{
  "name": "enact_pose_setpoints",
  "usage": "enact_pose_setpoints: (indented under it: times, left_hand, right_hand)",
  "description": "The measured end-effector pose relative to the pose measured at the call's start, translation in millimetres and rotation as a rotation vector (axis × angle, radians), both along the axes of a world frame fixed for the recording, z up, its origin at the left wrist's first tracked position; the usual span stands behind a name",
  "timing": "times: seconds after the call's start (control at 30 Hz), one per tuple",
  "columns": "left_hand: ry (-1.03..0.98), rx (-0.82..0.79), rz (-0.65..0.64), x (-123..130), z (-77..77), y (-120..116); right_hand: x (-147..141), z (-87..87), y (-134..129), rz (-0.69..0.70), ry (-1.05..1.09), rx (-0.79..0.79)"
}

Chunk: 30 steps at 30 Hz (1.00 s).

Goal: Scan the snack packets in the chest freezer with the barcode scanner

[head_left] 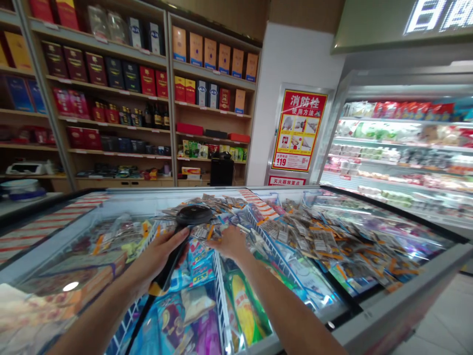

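Observation:
My left hand [162, 249] is wrapped round the handle of a black corded barcode scanner [194, 215]. Its rounded head points away from me over the freezer, and the cord trails down towards me past a yellow-orange part at the handle's end. My right hand [231, 242] is just right of the scanner head, low over small flat packets [201, 230] with brown and orange printing. Its thumb sticks out to the left, apart from the fingers; whether the fingertips touch a packet is unclear. More such packets [321, 241] lie heaped on the glass lid to the right.
White wire dividers [220, 296] split the chest freezer, with blue bags [201, 261] and yellow-green corn packs [242, 305] inside. A glass lid with a metal frame [399, 301] covers the right side. Behind stand shelves of boxes [148, 81] and a lit chiller [391, 153].

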<state>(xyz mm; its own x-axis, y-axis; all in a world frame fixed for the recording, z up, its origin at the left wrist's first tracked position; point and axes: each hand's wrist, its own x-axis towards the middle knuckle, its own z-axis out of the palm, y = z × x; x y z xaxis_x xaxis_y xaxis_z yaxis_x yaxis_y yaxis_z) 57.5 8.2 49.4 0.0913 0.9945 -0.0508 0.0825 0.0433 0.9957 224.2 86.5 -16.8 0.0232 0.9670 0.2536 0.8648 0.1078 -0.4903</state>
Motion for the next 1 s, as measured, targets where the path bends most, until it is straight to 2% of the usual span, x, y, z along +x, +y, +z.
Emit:
enact_pose_setpoints:
  times: [0.07, 0.13, 0.27, 0.43, 0.53, 0.67, 0.73, 1.0]
  left_hand:
    - [-0.018, 0.002, -0.007, 1.9, -0.3, -0.9]
    - [-0.035, 0.001, 0.005, 4.0, -0.5, -2.0]
    - [-0.035, -0.009, 0.033, 7.6, 0.7, -6.1]
    - [-0.003, -0.011, -0.073, 9.3, -0.1, -9.3]
    - [0.013, -0.032, -0.136, 11.1, -3.3, -10.1]
    - [-0.025, -0.051, -0.114, 17.4, -7.2, -13.3]
    - [-0.039, -0.053, -0.121, 19.9, -7.7, -15.1]
    - [-0.081, -0.092, -0.151, 17.4, -1.0, -18.9]
  right_hand:
    - [-3.3, 3.3, -5.6, -0.03, -0.135, -0.011]
    - [3.6, 4.5, -5.8, -0.011, -0.115, -0.054]
    - [38.7, 0.8, 2.9, -0.063, 0.267, -0.083]
    - [79.4, -1.4, 7.4, -0.155, 0.822, -0.089]
    - [85.2, -1.6, 7.9, -0.127, 0.942, -0.042]
    - [81.7, -4.0, 10.3, -0.081, 1.173, 0.036]
    - [80.4, -5.0, 11.2, -0.077, 1.235, 0.061]
    - [78.5, -5.1, 10.1, -0.089, 1.229, 0.043]
